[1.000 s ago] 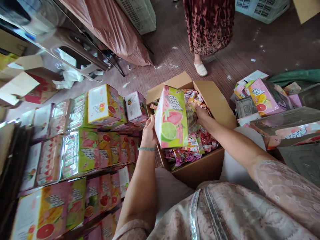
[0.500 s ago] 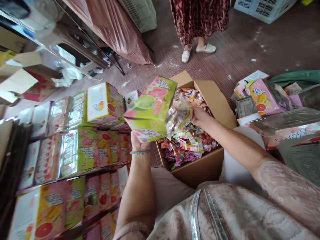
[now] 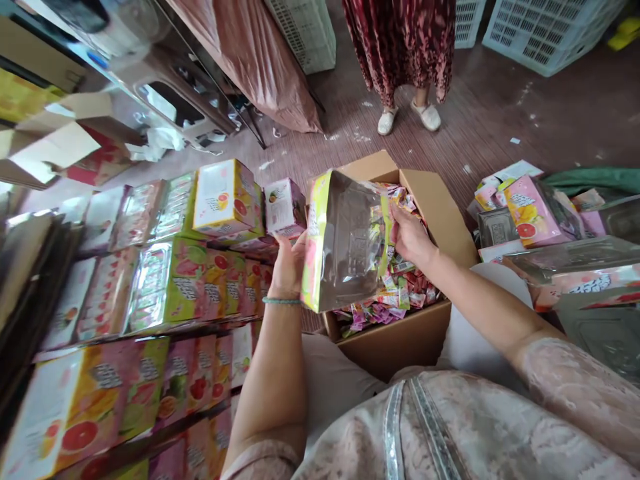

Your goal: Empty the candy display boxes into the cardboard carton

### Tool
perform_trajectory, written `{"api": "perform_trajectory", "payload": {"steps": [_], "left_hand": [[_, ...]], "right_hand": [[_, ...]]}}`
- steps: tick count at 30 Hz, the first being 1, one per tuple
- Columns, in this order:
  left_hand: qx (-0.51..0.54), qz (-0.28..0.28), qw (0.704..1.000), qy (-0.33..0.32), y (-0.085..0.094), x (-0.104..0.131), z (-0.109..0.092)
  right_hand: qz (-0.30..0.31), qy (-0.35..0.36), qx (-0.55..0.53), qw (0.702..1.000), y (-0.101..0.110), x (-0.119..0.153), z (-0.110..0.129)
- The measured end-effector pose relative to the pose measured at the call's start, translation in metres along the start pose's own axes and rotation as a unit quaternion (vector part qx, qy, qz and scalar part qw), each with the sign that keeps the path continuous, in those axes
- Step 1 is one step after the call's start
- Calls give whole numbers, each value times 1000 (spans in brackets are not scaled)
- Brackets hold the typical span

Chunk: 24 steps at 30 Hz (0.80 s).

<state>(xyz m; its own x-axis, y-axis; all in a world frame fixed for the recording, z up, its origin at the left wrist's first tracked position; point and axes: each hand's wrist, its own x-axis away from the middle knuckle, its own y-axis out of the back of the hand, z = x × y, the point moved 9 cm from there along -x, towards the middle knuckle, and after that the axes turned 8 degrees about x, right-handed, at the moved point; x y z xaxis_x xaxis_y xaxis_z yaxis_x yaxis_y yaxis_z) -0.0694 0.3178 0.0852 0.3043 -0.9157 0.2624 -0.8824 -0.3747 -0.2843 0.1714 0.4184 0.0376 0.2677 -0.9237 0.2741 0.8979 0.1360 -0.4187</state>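
Observation:
Between my hands is a green-and-pink fruit-printed candy box [image 3: 314, 257], tilted, with its clear plastic side [image 3: 350, 247] facing me. My right hand [image 3: 414, 235] pinches the box's right edge. My left hand [image 3: 289, 267], a teal bracelet at its wrist, is against the printed left side; the fingertips are partly hidden behind it. No sachets show behind the plastic in the box's near part. Below and behind it stands an open cardboard carton [image 3: 400, 337] filled with small colourful candy sachets [image 3: 397, 297].
Rows of packed fruit-printed boxes [image 3: 187, 280] stand on my left. At right lie a pink box [image 3: 537, 207] and clear plastic packages [image 3: 595, 273]. Across the carton a person in a patterned red skirt [image 3: 400, 47] stands near white crates [image 3: 543, 33]. A cloth-covered table [image 3: 250, 60] is at upper left.
The candy box has been turned from its printed faces to its clear side and lowered to the right. My left hand has shifted from beneath it to its left side.

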Motion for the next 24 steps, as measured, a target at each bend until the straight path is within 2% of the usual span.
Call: {"api": "perform_trajectory", "payload": {"steps": [2,4,6,8,9,10,12,13,14,15,16,17,20,22,24], "left_hand": [[11,52,998,46,-18,9,6],[3,62,996,64,-26,19,5],[-10,17,998,52,-15,25,-5],[3,-59,998,14,11,30,-22],[20,-109,994,-16,30,32,-32],[41,-163,985,-48,50,35,-42],[85,-262,956,-104,88,44,-55],[102,-295,943,-119,101,49,-57],[112,-313,935,-125,109,52,-58],[119,-319,932,-123,114,54,-57],[122,-318,933,-114,115,55,-54],[127,-312,936,-100,114,55,-51],[154,-302,939,-63,114,53,-40],[167,-312,933,-61,121,51,-37],[148,-311,935,-80,130,47,-38]], "right_hand": [[-3,21,34,999,-2,-3,-4],[9,44,83,996,-11,-5,-8],[23,91,161,983,-23,-3,-4],[33,161,292,942,-34,6,5],[39,194,382,903,-40,13,8],[51,216,482,848,-45,19,4],[100,207,673,703,-50,26,-21],[126,185,743,630,-47,25,-40],[147,158,792,571,-41,20,-57],[158,135,822,531,-34,12,-71],[160,120,838,507,-28,0,-80],[154,112,847,496,-24,-16,-84],[139,100,853,492,-16,-72,-78],[146,78,854,493,-11,-105,-69],[151,49,853,497,-5,-124,-60]]}}
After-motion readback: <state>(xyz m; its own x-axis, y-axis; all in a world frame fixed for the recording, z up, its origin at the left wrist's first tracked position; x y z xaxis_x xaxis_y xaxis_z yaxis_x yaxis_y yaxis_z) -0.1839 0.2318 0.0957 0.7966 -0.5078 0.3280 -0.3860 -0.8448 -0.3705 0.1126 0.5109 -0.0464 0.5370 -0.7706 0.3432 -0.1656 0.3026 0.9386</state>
